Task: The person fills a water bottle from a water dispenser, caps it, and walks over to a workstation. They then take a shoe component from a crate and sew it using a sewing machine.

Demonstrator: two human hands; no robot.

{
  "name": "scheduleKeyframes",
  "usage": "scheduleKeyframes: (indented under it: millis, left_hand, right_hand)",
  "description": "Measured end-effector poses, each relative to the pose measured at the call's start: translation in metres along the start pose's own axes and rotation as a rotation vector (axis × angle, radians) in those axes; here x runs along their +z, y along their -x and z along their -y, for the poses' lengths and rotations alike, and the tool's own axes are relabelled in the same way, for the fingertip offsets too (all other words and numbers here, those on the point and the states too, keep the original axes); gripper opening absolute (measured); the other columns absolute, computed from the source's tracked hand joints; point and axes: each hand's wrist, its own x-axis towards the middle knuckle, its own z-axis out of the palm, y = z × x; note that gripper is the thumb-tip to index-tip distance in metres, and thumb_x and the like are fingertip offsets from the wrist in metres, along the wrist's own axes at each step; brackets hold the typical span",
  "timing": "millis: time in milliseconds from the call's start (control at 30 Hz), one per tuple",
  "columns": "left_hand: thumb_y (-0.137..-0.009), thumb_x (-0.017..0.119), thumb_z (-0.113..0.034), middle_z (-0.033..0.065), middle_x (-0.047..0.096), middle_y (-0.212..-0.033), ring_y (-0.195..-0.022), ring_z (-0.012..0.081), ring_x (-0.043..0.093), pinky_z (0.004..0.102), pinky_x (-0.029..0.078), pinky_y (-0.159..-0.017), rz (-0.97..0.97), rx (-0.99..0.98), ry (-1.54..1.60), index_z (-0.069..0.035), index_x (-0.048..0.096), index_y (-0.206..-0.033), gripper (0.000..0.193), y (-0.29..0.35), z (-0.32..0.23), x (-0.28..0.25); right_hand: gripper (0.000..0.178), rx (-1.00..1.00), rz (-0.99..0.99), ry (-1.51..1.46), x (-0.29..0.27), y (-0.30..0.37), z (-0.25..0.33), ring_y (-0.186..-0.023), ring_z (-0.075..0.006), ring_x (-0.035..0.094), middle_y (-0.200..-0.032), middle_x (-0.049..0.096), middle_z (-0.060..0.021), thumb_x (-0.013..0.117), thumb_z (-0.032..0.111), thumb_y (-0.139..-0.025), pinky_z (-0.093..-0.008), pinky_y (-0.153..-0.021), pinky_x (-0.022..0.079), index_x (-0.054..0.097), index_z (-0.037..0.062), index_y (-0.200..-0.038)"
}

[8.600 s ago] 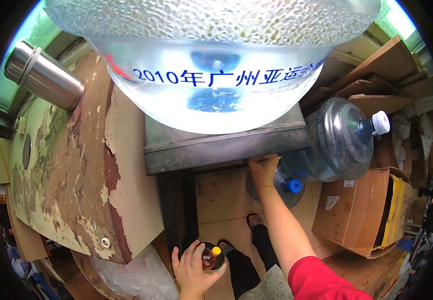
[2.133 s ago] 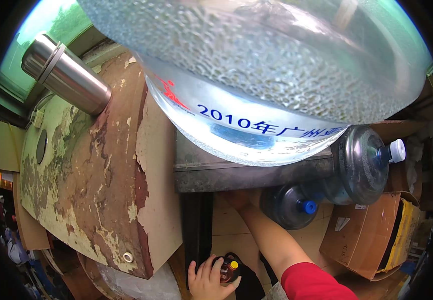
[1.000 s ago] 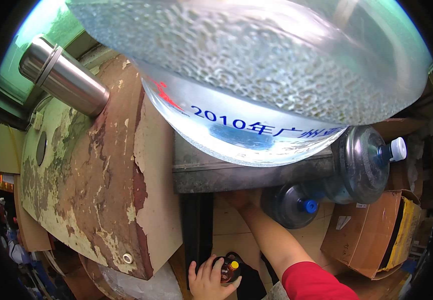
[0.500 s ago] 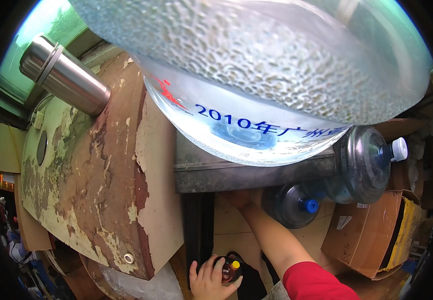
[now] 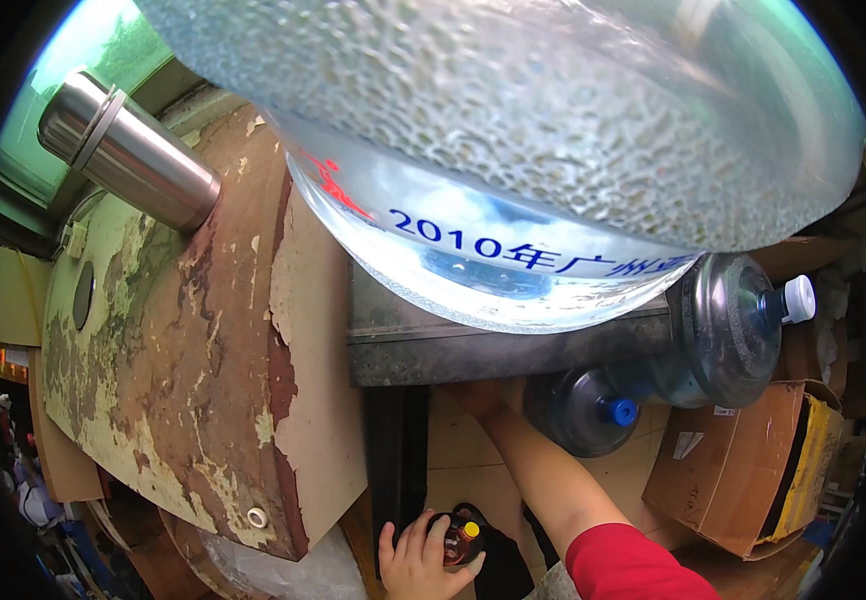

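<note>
At the bottom centre, my left hand (image 5: 421,563) is wrapped round a small dark bottle (image 5: 461,545) with a yellow cap. My right forearm (image 5: 543,460), in a red sleeve, reaches up and away under the front edge of a black stand (image 5: 503,358). Only the wrist and back part of my right hand (image 5: 477,397) show there; its fingers are hidden by the stand. Right above it, a large clear water-cooler bottle (image 5: 513,265) with water in it fills the top of the view.
On the left, a table (image 5: 163,370) with peeling paint bears a steel thermos (image 5: 143,160). Two big water jugs, one with a blue cap (image 5: 578,415) and one with a white cap (image 5: 733,335), lie right of the stand. A cardboard box (image 5: 728,465) sits on the tiled floor (image 5: 463,450) at right.
The light patterns and ripples in the large water bottle have shifted, with whiter patches showing low in it. My hands and arms stay in the same places.
</note>
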Motion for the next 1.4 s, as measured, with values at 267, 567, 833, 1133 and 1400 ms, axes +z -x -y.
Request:
scheduleKeyframes:
  millis: [267, 567, 833, 1133, 1400]
  left_hand:
    - [-0.065, 0.080, -0.042, 0.0136, 0.061, -0.121, -0.108, 0.0275, 0.060, 0.0517, 0.029, -0.107, 0.002, -0.004, -0.009, -0.010, 0.051, -0.125, 0.075, 0.000, 0.000, 0.000]
    - [-0.066, 0.080, -0.043, 0.0134, 0.061, -0.121, -0.108, 0.0274, 0.060, 0.0515, 0.029, -0.107, 0.001, -0.002, -0.004, -0.010, 0.051, -0.124, 0.073, 0.000, -0.001, 0.000]
    - [-0.066, 0.080, -0.043, 0.0134, 0.061, -0.120, -0.108, 0.0276, 0.060, 0.0521, 0.030, -0.107, -0.011, -0.015, -0.016, -0.009, 0.051, -0.124, 0.073, 0.001, 0.001, -0.001]
    - [-0.066, 0.079, -0.042, 0.0133, 0.061, -0.120, -0.108, 0.0276, 0.060, 0.0521, 0.030, -0.106, -0.003, -0.008, -0.014, -0.009, 0.052, -0.124, 0.072, 0.000, 0.000, 0.000]
    - [-0.066, 0.080, -0.042, 0.0133, 0.061, -0.120, -0.108, 0.0274, 0.060, 0.0517, 0.031, -0.106, -0.002, -0.010, -0.011, -0.009, 0.053, -0.122, 0.071, -0.001, 0.000, 0.000]
  right_hand:
    - [0.051, -0.012, -0.003, 0.011, -0.002, -0.001, 0.005, -0.121, -0.0343, 0.051, -0.129, 0.056, -0.0163, 0.070, 0.034, -0.084, -0.0430, -0.101, 0.042, 0.056, 0.0094, -0.127]
    - [0.052, 0.008, 0.021, -0.023, 0.007, 0.002, -0.013, -0.121, -0.0346, 0.051, -0.129, 0.055, -0.0178, 0.069, 0.033, -0.085, -0.0425, -0.101, 0.042, 0.055, 0.0079, -0.128]
    - [0.053, 0.055, 0.089, -0.035, 0.005, 0.000, 0.007, -0.124, -0.0343, 0.048, -0.133, 0.053, -0.0177, 0.067, 0.034, -0.087, -0.0429, -0.104, 0.040, 0.053, 0.0083, -0.130]
    - [0.057, 0.074, 0.069, -0.021, 0.005, 0.002, -0.003, -0.125, -0.0351, 0.048, -0.134, 0.052, -0.0172, 0.066, 0.040, -0.086, -0.0427, -0.104, 0.039, 0.051, 0.0099, -0.132]
    - [0.058, 0.118, 0.042, -0.258, 0.011, 0.005, -0.016, -0.125, -0.0347, 0.048, -0.134, 0.052, -0.0172, 0.068, 0.039, -0.085, -0.0429, -0.105, 0.039, 0.051, 0.0105, -0.133]
